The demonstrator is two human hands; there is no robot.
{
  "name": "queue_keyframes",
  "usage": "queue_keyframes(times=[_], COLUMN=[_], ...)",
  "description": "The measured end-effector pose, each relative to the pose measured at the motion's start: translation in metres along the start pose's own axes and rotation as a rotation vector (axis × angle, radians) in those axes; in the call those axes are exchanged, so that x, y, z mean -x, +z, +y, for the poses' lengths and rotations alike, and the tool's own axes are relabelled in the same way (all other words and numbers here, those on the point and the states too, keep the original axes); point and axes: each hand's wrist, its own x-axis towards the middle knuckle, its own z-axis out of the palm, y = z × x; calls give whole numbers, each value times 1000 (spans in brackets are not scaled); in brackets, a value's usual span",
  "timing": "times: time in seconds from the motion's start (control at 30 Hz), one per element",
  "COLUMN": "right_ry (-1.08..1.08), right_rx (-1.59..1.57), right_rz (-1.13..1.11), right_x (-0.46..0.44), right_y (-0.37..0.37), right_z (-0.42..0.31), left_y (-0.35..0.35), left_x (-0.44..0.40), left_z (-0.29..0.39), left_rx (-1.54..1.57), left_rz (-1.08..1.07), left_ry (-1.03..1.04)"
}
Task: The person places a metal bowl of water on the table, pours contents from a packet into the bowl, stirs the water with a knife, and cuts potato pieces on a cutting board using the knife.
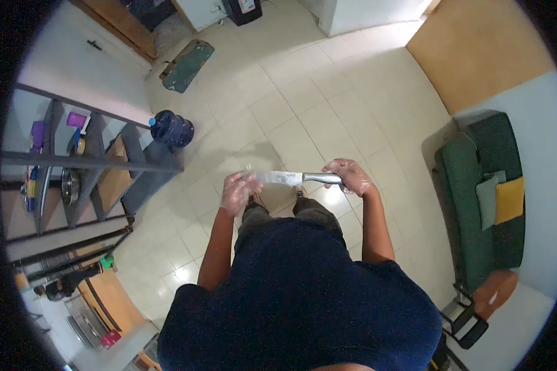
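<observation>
A large kitchen knife (284, 178) with a broad steel blade and a metal handle is held level in front of my body, above the tiled floor. My right hand (351, 176), in a clear plastic glove, is closed around the end of the handle. At the other end, my left hand (238, 190), gloved the same way, pinches the blade near its tip. The very tip is hidden by the left fingers. Below the knife my shoes show on the floor.
Dark shelves (99, 164) with kitchenware stand at left, a blue water jug (172, 128) beside them. A green mat (189, 65) lies farther off. At right is a green sofa (464, 179) with a yellow cushion (509, 200) and a grey one. A black-armed chair (470, 328) sits lower right.
</observation>
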Motion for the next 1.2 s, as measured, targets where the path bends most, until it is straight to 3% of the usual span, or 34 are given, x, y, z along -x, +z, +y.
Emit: queue_keyframes(times=[0.2,0.4,0.43,0.63,0.67,0.8,1.1,1.2], right_ry=[-18,-66,-67,27,-4,45,5,-32], right_rx=[-99,-184,-210,-300,-280,-192,-133,-77], right_rz=[81,175,191,240,228,295,549,510], right_x=[17,28,44,43,59,69,57,69], right_y=[71,219,200,320,296,324,413,447], right_z=[10,31,28,58,45,45,63,98], left_y=[-21,-95,-62,-132,-103,-124,-219,-257], left_x=[-52,-66,-66,-47,-47,-29,39,90], left_z=[52,67,75,75,81,72,103,92], left_rx=[-147,-221,-220,-243,-216,-230,-209,-244], left_rz=[-90,-330,-351,-463,-460,-453,-507,-510], left_ry=[-61,-72,-42,-93,-50,-94,-197,-214])
